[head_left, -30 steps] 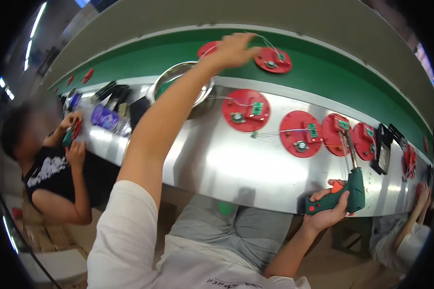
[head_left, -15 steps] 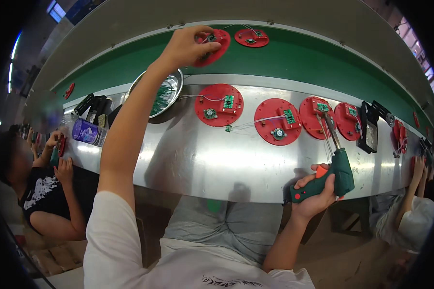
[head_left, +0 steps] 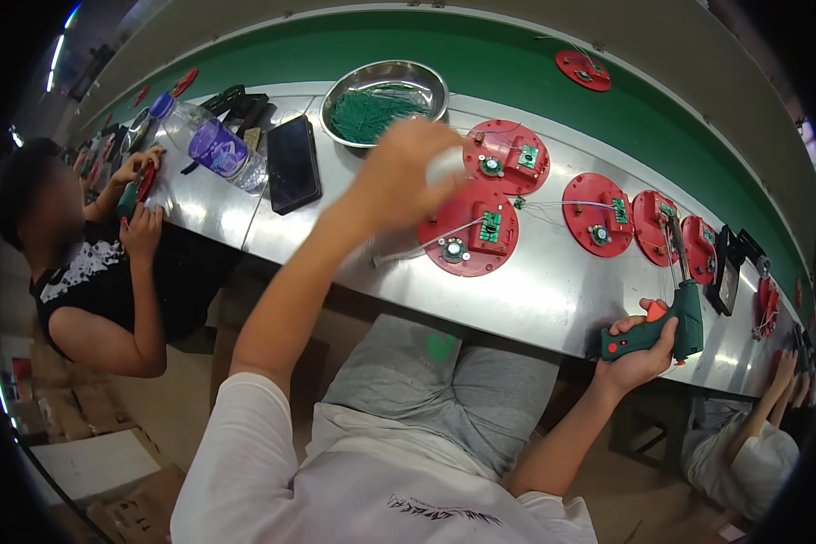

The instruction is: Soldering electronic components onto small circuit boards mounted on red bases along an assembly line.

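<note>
My left hand [head_left: 406, 177], blurred by motion, hovers with its fingers apart at the left side of two red round plates. The near red plate [head_left: 480, 258] carries a small green circuit board, a round speaker-like part and thin wires. Its upper left is partly hidden by my fingers. The other red plate [head_left: 535, 181] lies just behind it. In my right hand [head_left: 639, 358] sits a dark green pistol-grip power tool [head_left: 689, 322] with an orange trigger and long metal barrel. Its barrel points away from me, in front of a red plate [head_left: 648, 238] on the right.
A steel bowl [head_left: 444, 95] of thin green strands stands behind my left hand. Left of it are a black phone [head_left: 295, 168] and a purple-labelled bottle [head_left: 218, 150]. More red plates [head_left: 598, 227] lie rightward; another [head_left: 582, 71] is on the green strip. People work at both sides.
My left hand has come down from the green strip and let go of its red plate, now on the metal table. The view has swung left. My right hand keeps hold of the power tool.
</note>
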{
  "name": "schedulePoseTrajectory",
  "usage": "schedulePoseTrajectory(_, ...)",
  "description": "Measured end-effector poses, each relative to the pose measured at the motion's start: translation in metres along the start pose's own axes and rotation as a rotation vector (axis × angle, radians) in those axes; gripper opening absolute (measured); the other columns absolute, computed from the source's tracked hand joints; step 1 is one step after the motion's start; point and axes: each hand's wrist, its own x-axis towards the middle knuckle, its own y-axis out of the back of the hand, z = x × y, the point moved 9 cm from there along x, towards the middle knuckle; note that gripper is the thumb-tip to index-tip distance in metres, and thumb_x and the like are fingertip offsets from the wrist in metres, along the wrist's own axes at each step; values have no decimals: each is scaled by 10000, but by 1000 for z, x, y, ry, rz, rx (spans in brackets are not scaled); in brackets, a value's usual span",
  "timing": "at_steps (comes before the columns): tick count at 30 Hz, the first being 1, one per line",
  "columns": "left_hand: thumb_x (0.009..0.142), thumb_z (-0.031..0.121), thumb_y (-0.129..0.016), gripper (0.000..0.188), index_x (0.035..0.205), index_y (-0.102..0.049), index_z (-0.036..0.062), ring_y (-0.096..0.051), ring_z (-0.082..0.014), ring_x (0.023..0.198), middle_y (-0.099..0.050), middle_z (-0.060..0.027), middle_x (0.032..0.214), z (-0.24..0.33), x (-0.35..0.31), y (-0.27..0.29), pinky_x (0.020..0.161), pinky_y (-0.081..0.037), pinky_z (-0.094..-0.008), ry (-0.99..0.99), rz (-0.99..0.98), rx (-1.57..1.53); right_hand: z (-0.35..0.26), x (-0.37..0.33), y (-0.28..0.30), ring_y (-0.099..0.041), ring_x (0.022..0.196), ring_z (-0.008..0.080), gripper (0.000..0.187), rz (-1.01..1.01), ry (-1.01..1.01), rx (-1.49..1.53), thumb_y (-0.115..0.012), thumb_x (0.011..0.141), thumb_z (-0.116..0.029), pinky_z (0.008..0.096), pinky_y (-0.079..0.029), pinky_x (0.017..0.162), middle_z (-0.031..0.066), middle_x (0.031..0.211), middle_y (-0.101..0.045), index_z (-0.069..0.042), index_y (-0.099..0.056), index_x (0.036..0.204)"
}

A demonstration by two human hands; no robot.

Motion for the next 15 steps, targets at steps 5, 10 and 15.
schedulePoseTrajectory(5,798,200,-682,198,958,-711,88,-640,-348,921,-692,-150,941,-126,36,-1,820,-506,-436,273,-146,275,1,0,-1,-514,536,147,382,26,-10,-62,-411,1037,-306,287,-432,480,124,890,-604,43,-567,1040)
schedulePoseTrajectory(10,785,152,-650,131,877,-674,61,-654,-344,887,-686,-166,882,-154,28,-25,783,-509,-446,408,-270,191,0,-2,-6,-499,515,152,408,66,-31,-83,-420,1028,-332,283,-416,483,103,701,-571,44,-577,1001)
schedulePoseTrajectory(15,789,140,-673,138,871,-690,30,-640,-279,802,-675,-135,833,-153,30,-6,731,-499,-382,331,-83,79,2,-1,-8,-481,492,157,436,85,-12,-126,-427,1020,-358,276,-402,486,76,559,-508,45,-584,971)
